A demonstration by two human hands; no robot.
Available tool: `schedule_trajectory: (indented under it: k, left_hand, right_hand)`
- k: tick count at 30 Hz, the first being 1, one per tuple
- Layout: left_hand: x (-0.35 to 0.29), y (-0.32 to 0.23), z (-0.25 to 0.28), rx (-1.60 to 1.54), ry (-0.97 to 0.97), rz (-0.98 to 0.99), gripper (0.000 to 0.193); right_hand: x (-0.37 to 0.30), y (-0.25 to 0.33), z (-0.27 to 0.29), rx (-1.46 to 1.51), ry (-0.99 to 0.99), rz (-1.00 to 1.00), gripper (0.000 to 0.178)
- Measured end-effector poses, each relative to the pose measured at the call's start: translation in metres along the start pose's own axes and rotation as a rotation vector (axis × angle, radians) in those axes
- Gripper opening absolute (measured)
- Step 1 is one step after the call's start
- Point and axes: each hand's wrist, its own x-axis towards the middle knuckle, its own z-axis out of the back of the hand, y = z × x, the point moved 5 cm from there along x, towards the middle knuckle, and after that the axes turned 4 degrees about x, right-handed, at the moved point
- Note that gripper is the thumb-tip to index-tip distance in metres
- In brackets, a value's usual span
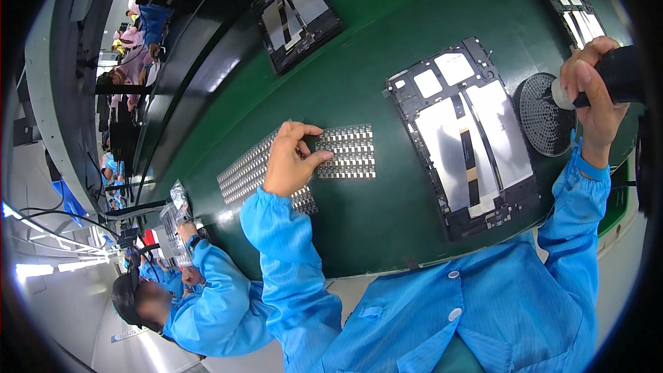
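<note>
I stood watching a person in a blue smock (414,331) at a long green desk (373,231). The left hand (289,166) hovered low over two gridded sheets of small silvery parts. Its grip was narrow, forefinger and thumb parted at the left edge of the squarish sheet (351,154), which lay flat near the middle of the desk; I couldn't tell whether the tips pressed on it. The longer sheet (247,169) slanted away beneath that hand and showed on both sides of it. Over on the right, the other grip was closed: the right hand (595,110) had its fingers wrapped about the pale end of a dark cylinder (616,76), just above a round black gridded disc (542,114). Between the hands lay a big open device housing (463,145), black-framed with silvery panels. A similar housing (297,17) rested farther back, and another (570,10) sat beyond the right hand. To the person's left, a co-worker (214,304) in blue sleeves and a dark cap held a clear plastic package (174,235).
</note>
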Motion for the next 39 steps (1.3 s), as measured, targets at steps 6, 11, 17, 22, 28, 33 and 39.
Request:
schedule_trajectory:
  k: [6,11,17,22,28,33,39]
  left_hand:
    - [0.007,0.031,-0.007,-0.187,0.235,0.322,0.037]
    - [0.012,0.003,-0.001,0.011,0.155,0.015,0.035]
    - [0.010,0.005,0.001,-0.043,0.233,0.151,0.032]
    - [0.007,0.016,-0.003,-0.476,0.304,0.245,0.021]
    - [0.005,0.019,-0.008,-0.527,0.217,0.234,0.021]
    - [-0.010,-0.031,-0.004,0.192,-0.115,0.013,0.011]
    - [-0.019,-0.069,-0.013,-0.307,-0.182,-0.005,0.008]
  right_hand:
    - [-0.001,0.001,0.001,0.048,0.000,0.007,0.030]
    - [-0.002,0.000,0.002,0.099,0.017,-0.012,0.030]
    - [-0.001,0.002,0.002,0.093,0.000,0.024,0.027]
    - [-0.003,0.002,0.001,0.107,-0.007,0.001,0.028]
    - [-0.006,0.002,0.006,0.023,-0.049,0.010,0.031]
    - [-0.002,0.002,0.009,0.069,-0.049,0.081,0.032]
    - [0.000,0.001,0.007,0.079,-0.021,0.130,0.030]
